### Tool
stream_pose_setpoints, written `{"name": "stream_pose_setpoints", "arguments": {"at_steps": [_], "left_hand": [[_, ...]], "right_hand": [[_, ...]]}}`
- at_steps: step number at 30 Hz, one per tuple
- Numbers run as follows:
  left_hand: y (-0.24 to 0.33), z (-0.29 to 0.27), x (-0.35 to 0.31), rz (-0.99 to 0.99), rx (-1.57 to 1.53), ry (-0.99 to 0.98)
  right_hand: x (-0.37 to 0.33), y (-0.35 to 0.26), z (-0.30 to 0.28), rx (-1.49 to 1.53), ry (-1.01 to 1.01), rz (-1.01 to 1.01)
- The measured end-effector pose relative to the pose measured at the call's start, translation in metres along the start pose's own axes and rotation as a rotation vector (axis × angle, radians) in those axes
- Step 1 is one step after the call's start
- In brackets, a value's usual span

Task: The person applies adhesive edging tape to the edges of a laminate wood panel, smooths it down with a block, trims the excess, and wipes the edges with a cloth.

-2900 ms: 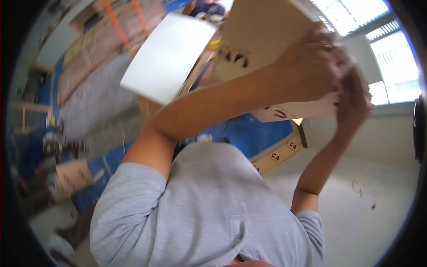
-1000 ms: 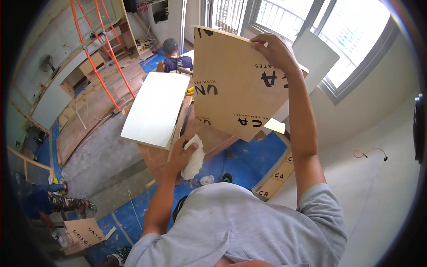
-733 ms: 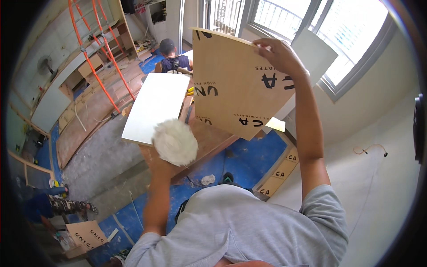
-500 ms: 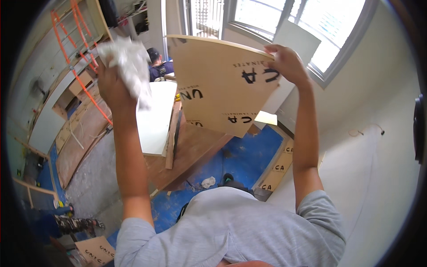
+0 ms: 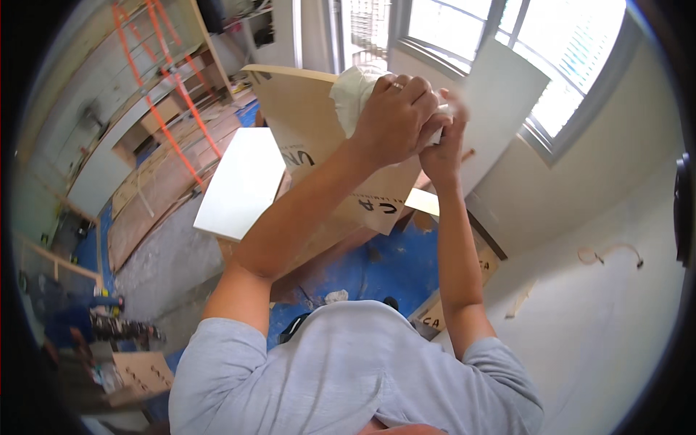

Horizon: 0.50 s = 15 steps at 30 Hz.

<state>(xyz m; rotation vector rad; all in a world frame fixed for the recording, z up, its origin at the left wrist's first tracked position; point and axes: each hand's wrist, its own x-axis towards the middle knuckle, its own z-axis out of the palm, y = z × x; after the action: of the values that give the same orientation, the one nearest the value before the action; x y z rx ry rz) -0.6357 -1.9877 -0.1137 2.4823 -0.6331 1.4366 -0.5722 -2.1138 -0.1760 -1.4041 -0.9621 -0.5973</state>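
Observation:
My left hand (image 5: 395,119) is closed around a crumpled white cloth (image 5: 353,100) and presses it against the upper right part of a tan laminate panel (image 5: 290,109). The panel stands raised and tilted before me, with dark printing on its face. At its right end my right hand (image 5: 444,145) grips the corner, its fingers partly blurred. A bit of cloth shows by the right thumb. Both hands are close together, and the left forearm crosses in front of the panel, hiding part of it.
A white board (image 5: 239,185) lies on the worktable left of the panel. Blue sheeting (image 5: 391,268) covers the floor. An orange ladder (image 5: 163,87) stands at the far left. A large pale board (image 5: 504,101) leans by the window. A co-worker (image 5: 72,322) is at lower left.
My left hand has swung right with the cloth, from beside the panel onto its upper right part. My right hand has come slightly lower, staying at the panel's right end.

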Motion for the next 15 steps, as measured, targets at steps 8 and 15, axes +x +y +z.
{"name": "stream_pose_setpoints", "arguments": {"at_steps": [8,15], "left_hand": [[-0.137,-0.062,-0.065,-0.102,0.251,0.179],[-0.010,0.006,-0.038,-0.286,0.200,0.279]], "right_hand": [[0.000,0.003,0.008,0.246,-0.043,0.136],[0.003,0.009,0.006,0.219,-0.051,0.094]]}}
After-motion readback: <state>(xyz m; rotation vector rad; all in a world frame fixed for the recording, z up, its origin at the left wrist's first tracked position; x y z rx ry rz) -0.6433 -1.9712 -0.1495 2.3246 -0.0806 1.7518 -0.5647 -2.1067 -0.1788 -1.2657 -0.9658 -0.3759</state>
